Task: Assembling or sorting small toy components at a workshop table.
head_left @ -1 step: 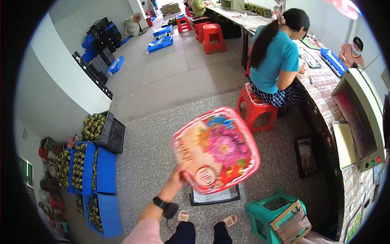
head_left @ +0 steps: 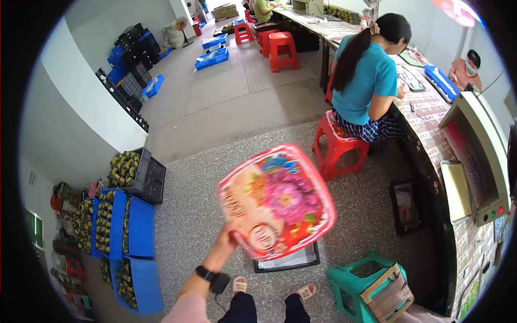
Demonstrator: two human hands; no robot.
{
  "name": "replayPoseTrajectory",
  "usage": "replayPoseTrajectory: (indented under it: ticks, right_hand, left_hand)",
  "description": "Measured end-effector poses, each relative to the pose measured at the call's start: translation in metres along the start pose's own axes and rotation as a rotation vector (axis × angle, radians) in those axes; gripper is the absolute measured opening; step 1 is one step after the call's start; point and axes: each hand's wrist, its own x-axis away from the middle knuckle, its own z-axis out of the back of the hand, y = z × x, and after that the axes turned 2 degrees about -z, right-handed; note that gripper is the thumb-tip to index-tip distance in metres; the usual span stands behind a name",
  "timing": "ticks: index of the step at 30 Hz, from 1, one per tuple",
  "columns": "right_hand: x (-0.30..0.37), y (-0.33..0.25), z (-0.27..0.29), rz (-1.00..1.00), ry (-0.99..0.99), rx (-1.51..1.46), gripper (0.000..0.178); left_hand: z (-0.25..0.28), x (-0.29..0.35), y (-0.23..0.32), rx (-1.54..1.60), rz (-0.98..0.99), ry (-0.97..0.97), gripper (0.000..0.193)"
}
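Note:
My left hand (head_left: pixel 223 246) is closed on the near left edge of a red plastic stool (head_left: pixel 280 204), held up in front of me with its square, flower-printed seat facing up. The seat looks like that of the red stool under the seated person; any legs are hidden below it. My fingers are partly hidden under the rim. Below the stool, a black tray with a pale lining (head_left: pixel 288 264) lies on the floor before my feet, partly covered by the seat. My right hand is out of view.
On the right, a person in a blue top (head_left: pixel 366 75) sits on a red stool (head_left: pixel 339 153) at a long workbench (head_left: pixel 425 116). A green stool (head_left: pixel 350 277) stands near right, a framed piece (head_left: pixel 388 293) on it. Blue crates (head_left: pixel 137 282) of yellow-black parts line the left.
The stool in my left hand has shifted slightly left and a little toward me. My left hand and forearm have moved with it.

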Motion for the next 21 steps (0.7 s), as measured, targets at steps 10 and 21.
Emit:
replayPoseTrajectory:
  ticks: [10, 21]
  right_hand:
    - [-0.042, -0.267, -0.048, 0.199, 0.422, 0.187, 0.027]
    - [-0.046, -0.544, -0.196, 0.166, 0.119, 0.111, 0.028]
  left_hand:
    - [0.281, 0.15, 0.177, 0.03, -0.234, 0.334, 0.06]
    - [0.43, 0.171, 0.343, 0.118, -0.165, 0.383, 0.051]
